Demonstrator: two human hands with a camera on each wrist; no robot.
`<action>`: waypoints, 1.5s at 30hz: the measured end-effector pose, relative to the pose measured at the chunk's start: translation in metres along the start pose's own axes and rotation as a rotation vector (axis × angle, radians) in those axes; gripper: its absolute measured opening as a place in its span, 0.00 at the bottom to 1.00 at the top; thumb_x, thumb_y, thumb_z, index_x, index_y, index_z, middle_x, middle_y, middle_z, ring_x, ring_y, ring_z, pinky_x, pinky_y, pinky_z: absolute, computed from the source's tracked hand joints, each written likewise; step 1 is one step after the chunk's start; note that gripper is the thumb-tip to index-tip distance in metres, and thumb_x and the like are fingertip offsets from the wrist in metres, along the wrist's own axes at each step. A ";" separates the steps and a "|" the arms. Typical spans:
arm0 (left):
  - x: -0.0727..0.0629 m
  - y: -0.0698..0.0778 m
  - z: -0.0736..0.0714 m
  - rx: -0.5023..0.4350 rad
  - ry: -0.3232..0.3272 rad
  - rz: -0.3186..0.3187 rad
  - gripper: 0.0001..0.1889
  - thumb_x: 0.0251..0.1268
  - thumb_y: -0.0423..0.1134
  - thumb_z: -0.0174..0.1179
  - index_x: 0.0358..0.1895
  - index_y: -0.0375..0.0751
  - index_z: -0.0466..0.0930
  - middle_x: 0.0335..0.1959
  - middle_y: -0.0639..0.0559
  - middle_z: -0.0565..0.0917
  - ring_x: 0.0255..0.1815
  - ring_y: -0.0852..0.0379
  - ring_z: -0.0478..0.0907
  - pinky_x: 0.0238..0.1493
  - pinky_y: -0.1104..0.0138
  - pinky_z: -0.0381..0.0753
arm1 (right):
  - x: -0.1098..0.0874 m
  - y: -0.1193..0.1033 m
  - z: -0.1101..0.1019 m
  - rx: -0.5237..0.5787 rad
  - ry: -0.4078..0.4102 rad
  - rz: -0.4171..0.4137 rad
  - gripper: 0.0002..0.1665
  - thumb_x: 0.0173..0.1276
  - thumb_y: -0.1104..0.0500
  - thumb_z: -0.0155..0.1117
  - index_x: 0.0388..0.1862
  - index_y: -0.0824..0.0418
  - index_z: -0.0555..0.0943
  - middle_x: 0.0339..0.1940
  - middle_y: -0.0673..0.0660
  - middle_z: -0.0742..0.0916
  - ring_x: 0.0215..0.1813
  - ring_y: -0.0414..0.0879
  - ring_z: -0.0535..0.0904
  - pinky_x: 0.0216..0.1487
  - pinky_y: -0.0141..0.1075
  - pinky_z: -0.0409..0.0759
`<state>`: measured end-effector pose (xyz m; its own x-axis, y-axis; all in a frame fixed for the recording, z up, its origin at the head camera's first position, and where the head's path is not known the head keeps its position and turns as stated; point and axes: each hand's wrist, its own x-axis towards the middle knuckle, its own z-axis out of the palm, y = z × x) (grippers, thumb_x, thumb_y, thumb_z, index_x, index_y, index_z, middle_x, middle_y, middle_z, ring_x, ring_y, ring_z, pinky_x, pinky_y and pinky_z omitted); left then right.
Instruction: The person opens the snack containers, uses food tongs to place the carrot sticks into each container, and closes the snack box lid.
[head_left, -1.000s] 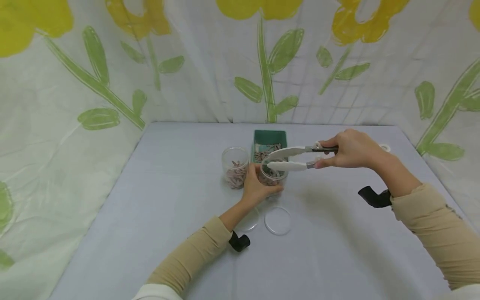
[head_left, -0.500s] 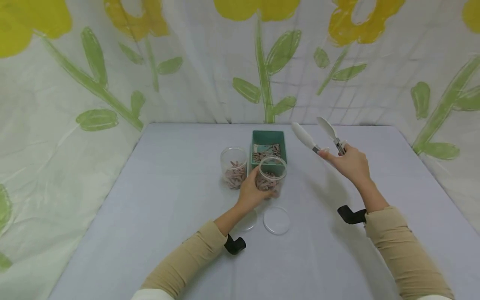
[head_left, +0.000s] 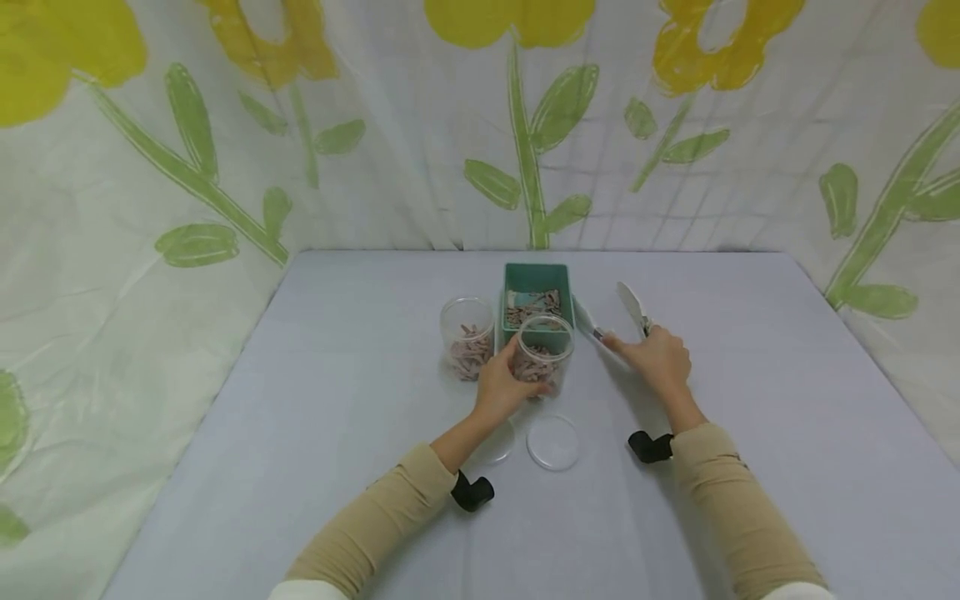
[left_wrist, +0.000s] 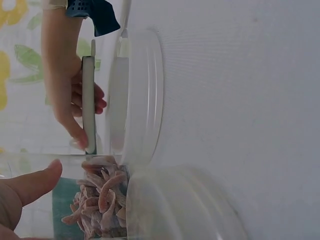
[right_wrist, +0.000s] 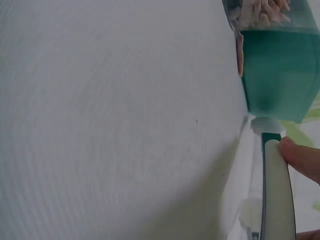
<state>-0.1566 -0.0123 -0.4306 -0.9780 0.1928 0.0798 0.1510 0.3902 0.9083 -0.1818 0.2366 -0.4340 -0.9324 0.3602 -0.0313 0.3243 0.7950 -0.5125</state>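
My left hand (head_left: 501,389) grips the near side of a clear jar (head_left: 544,350), partly filled with thin pinkish-brown strips. In the left wrist view, the thumb (left_wrist: 37,184) lies along the jar wall beside the strips (left_wrist: 102,197). On the right, my right hand (head_left: 660,360) holds white-headed tongs (head_left: 632,307), their arms spread, low over the table beside the green bin (head_left: 537,277). The right wrist view shows a thumb on the tongs' pale handle (right_wrist: 279,185). Nothing is visible between the tong heads.
A second clear jar (head_left: 469,354) of similar strips stands left of the held one. The green bin behind holds more strips and a bluish patch. Two clear round lids lie in front, a right lid (head_left: 552,444) and a left lid (head_left: 501,442), partly behind my left forearm.
My right hand has withdrawn the tongs from above the held jar, swung them right, then lowered them beside the green bin. The left hand keeps its hold on the jar.
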 end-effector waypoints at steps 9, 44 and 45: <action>-0.002 0.003 0.001 0.028 0.007 -0.022 0.48 0.45 0.34 0.77 0.71 0.29 0.61 0.65 0.35 0.72 0.62 0.40 0.72 0.60 0.52 0.73 | -0.007 -0.008 0.015 -0.029 0.067 -0.039 0.47 0.54 0.30 0.67 0.38 0.78 0.78 0.31 0.75 0.83 0.27 0.63 0.79 0.22 0.50 0.74; 0.028 -0.039 -0.082 -0.296 -0.016 -0.229 0.49 0.52 0.32 0.71 0.77 0.39 0.51 0.76 0.39 0.56 0.77 0.44 0.48 0.73 0.50 0.51 | -0.134 -0.121 0.069 -0.270 -0.472 -0.758 0.50 0.53 0.43 0.77 0.62 0.78 0.70 0.62 0.75 0.76 0.64 0.64 0.72 0.64 0.48 0.71; 0.028 -0.039 -0.082 -0.304 -0.015 -0.228 0.49 0.51 0.31 0.72 0.76 0.39 0.52 0.75 0.39 0.57 0.76 0.44 0.49 0.73 0.52 0.52 | -0.134 -0.121 0.071 -0.282 -0.463 -0.763 0.50 0.53 0.43 0.77 0.61 0.78 0.71 0.61 0.74 0.76 0.63 0.63 0.74 0.63 0.47 0.72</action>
<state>-0.2015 -0.0959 -0.4305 -0.9791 0.1458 -0.1420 -0.1217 0.1403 0.9826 -0.1071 0.0576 -0.4283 -0.8601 -0.4901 -0.1415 -0.4317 0.8471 -0.3098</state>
